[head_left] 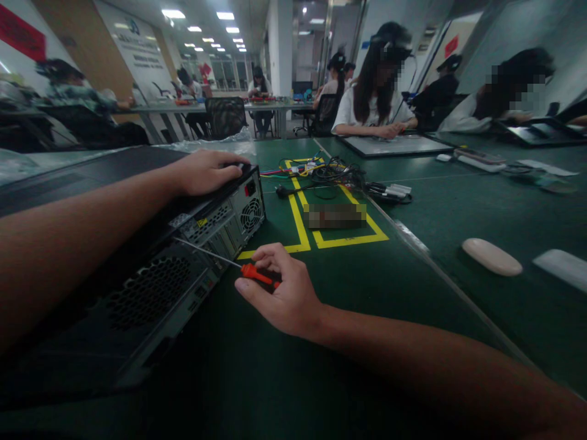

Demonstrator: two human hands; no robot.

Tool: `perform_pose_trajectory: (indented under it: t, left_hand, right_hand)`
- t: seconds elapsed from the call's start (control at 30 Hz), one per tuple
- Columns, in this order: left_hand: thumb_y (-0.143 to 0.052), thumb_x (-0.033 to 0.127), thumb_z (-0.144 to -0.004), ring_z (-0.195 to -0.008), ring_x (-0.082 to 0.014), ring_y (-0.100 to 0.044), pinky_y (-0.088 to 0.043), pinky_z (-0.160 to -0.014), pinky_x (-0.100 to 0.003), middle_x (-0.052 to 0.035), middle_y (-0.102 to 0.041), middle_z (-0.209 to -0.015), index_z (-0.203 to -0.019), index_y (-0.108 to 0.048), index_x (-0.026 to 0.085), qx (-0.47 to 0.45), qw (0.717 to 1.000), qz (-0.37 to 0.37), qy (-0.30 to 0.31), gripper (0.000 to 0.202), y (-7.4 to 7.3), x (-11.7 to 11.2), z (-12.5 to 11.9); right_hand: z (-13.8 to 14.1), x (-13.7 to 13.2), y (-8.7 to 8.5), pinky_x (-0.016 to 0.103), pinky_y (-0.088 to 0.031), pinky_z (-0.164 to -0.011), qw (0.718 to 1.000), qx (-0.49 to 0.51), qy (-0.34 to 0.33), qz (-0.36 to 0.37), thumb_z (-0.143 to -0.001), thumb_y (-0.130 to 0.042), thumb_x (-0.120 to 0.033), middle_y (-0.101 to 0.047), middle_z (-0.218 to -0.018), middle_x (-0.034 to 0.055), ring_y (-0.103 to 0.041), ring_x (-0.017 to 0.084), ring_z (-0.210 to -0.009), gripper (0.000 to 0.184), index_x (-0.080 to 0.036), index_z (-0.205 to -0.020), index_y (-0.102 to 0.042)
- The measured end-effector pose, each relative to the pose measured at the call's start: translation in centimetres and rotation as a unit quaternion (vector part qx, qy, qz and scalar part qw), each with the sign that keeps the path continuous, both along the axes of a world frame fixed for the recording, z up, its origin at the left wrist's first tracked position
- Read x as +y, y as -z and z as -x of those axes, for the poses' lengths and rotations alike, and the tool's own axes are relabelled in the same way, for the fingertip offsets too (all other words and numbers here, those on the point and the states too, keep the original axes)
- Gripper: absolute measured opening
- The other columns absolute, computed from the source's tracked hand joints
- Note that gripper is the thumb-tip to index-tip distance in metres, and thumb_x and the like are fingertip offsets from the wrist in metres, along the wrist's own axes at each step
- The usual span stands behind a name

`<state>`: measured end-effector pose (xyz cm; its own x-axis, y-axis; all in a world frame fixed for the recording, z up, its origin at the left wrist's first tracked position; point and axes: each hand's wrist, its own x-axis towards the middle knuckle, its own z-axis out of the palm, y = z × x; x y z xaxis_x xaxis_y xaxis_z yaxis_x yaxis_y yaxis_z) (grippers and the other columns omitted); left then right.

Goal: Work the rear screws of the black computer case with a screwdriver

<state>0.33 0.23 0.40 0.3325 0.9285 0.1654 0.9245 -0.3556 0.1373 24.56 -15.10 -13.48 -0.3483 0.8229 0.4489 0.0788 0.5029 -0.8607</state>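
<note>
Computer tower: A black desktop tower was set at the left of the green table, its broad face turned up and its rear exposed toward the right.
Left hand: The left hand was laid over the upper cover near the rear edge, fingers spread flat; nothing was clamped by it.
Rear panel: The power-supply fan grille and slot covers were seen in place.
Screwdriver: The orange-handled screwdriver was pointed at the rear near its upper edge; whether a screw was engaged could not be told.
Right hand: The handle was gripped between thumb and curled fingers of the right hand.
Progress: The tool was brought to the casing, but no parted cover or bared interior could be made out; whether any screw was loosened could not be told.
Cables: A plug and tangled cables were left beyond the tower, by the yellow tape outlines.
Far right: A cream oval case was left well apart, untouched.
</note>
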Motion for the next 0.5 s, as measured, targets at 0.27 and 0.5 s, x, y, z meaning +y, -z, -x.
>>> perform_pose_trajectory:
  t: [0.27, 0.5]
  left_hand:
    - [-0.041, 0.061, -0.107, -0.147, -0.0378, -0.068, -0.046, -0.132, -0.053, -0.0093, -0.073, -0.166, -0.169, -0.070, 0.019, 0.003, 1.000, 0.005, -0.002, 0.080, -0.06, -0.23, -0.15]
    - [-0.048, 0.066, -0.098, -0.141, -0.0450, -0.072, -0.052, -0.128, -0.060, -0.0116, -0.080, -0.156, -0.165, -0.076, 0.028, -0.016, 1.000, 0.000, -0.009, 0.081, 0.08, 0.34, -0.08]
  right_hand:
    - [0.17, 0.16, 0.02, 0.036, -0.063, -0.082, 1.000, -0.006, 0.002, -0.012, -0.098, -0.082, -0.040, -0.080, -0.098, 0.0012, -0.077, 0.021, -0.086, 0.022, -0.028, -0.106, -0.066]
    - [0.16, 0.17, -0.11, 0.037, -0.063, -0.085, 1.000, 0.001, -0.005, -0.015, -0.099, -0.081, -0.038, -0.080, -0.099, 0.0013, -0.078, 0.021, -0.089, 0.020, -0.027, -0.105, -0.065]
